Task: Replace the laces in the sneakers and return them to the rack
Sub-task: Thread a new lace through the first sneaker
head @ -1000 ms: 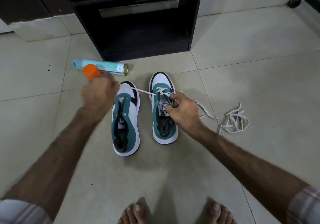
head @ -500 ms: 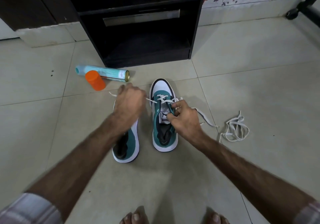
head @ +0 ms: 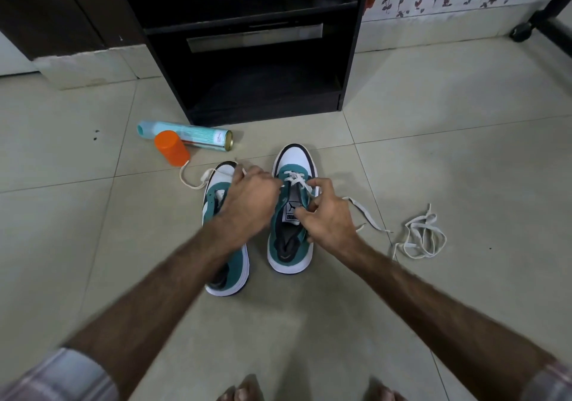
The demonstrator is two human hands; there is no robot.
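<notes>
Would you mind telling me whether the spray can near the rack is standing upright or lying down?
Lying down. The spray can rests on its side on the floor tiles, its round metal base facing right, behind the orange cap.

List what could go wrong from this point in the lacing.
1. The lace has crossed only the front eyelets of the right sneaker, so a rows-uneven pull from the left hand or right hand may leave unequal ends.
2. The lace's loop lies against the orange cap; a tug might knock it over.
</notes>
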